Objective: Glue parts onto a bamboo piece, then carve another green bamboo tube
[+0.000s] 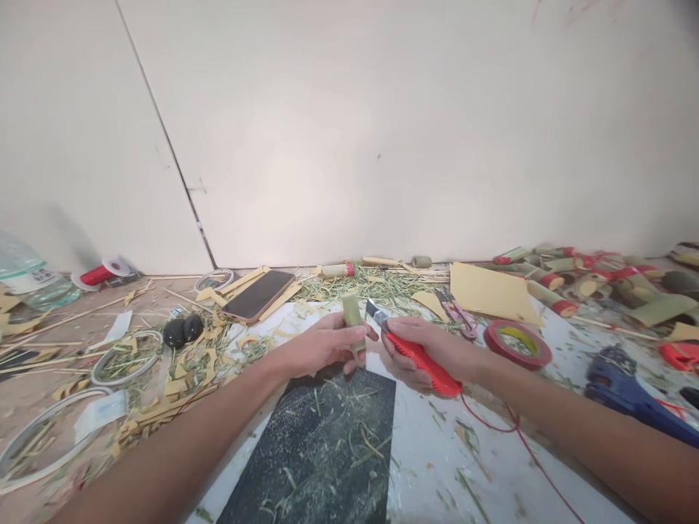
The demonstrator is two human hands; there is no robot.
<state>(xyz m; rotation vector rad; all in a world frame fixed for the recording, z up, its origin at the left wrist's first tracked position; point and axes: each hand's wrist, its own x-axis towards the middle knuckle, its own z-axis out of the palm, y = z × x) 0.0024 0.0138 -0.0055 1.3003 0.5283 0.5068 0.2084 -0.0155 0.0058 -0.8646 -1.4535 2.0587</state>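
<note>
Between the fingers of my left hand [328,342] stands a short piece of green bamboo tube [352,311], nearly upright. My right hand [418,349] is wrapped around a red utility knife [423,364], its blade out and pointing up and left toward the bamboo. A small gap shows between blade and bamboo. Below both hands lies a black board [328,451] strewn with green shavings. A thin red string [524,437] runs out from near the knife's rear end, and where it is fastened I cannot tell.
A phone [259,295] lies at left, near white rings [127,358] and a bottle [36,280]. At right are red tape [518,344], scissors [457,313], yellow card [491,291], a blue glue gun [628,393] and piled bamboo pieces [551,295]. A wall [349,131] rises behind.
</note>
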